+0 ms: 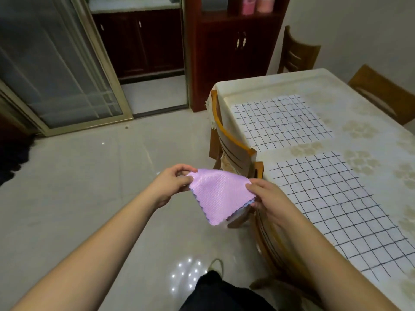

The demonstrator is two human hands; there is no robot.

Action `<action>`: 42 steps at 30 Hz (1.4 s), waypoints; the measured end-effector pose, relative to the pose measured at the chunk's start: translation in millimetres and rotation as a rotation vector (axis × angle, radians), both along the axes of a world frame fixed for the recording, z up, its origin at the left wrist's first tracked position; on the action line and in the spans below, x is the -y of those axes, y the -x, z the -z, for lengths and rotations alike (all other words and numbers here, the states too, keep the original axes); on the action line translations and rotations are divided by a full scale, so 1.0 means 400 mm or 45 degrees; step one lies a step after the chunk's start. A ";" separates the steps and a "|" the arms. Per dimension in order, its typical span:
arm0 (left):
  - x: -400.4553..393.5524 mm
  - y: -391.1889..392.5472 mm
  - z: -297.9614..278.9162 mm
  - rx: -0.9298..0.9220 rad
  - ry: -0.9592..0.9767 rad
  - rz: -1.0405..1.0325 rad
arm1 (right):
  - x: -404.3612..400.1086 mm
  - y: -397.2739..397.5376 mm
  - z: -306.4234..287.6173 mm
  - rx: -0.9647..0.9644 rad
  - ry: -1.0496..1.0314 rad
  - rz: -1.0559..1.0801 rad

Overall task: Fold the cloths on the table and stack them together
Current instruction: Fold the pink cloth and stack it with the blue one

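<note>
Pink cloth held up in 2 hands beside the table.

The left hand (174, 184) pinched 1 upper corner of the pink cloth (221, 195) between thumb and fingertips, and the right hand (268, 199) pinched the opposite corner the same way, so the cloth hung in the air over the floor, apart from the table (381, 140). Holding it by 2 corners probably let it drape flat for a clean fold. A bluish edge showed under the pink near the right hand, perhaps a second cloth or layer; I could not tell which. 2 checked mats (280, 120) lay on the table with nothing on them, and no container was in view.
</note>
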State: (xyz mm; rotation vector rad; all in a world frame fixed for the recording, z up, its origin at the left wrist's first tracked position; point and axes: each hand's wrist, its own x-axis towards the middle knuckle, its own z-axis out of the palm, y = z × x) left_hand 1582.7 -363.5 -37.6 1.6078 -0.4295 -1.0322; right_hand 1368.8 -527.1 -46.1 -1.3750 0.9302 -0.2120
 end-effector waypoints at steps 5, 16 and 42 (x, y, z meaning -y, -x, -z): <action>0.128 -0.155 -0.018 0.039 0.007 0.057 | 0.137 -0.146 -0.014 0.015 -0.021 -0.013; 0.358 -0.493 0.002 0.140 -0.010 0.233 | 0.337 -0.470 -0.040 0.134 -0.030 0.109; 1.142 -1.182 0.077 0.201 -0.044 0.761 | 0.881 -1.067 0.080 0.135 0.027 0.731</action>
